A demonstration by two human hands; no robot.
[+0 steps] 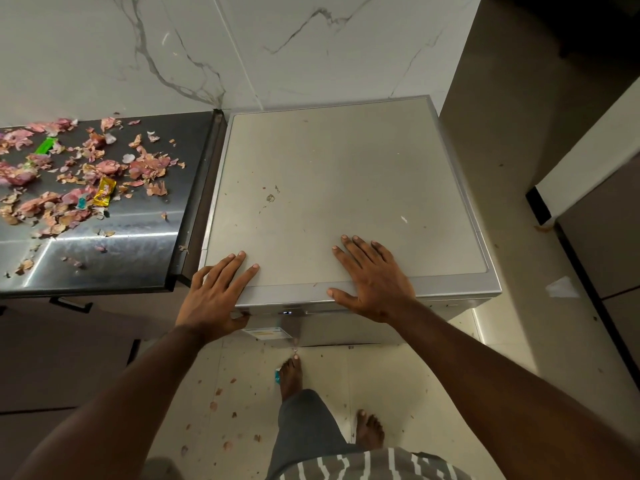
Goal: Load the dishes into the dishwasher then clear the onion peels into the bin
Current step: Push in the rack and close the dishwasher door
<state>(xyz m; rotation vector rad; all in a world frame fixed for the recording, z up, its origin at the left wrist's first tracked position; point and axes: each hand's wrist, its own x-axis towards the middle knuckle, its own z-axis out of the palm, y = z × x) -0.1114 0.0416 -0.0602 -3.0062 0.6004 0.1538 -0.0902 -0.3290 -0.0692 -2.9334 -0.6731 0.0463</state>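
A silver dishwasher stands against the marble wall, its door closed below me. My left hand lies with straight fingers on the front left corner of its top, thumb down over the front edge. My right hand rests flat on the top near the front edge, fingers spread. Pink and brown onion peels are scattered over the dark counter to the left of the machine. No dishes are in view.
A yellow wrapper and a green wrapper lie among the peels. More peel bits dot the tiled floor by my bare feet. A cabinet stands to the right, with a white scrap on the floor beside it.
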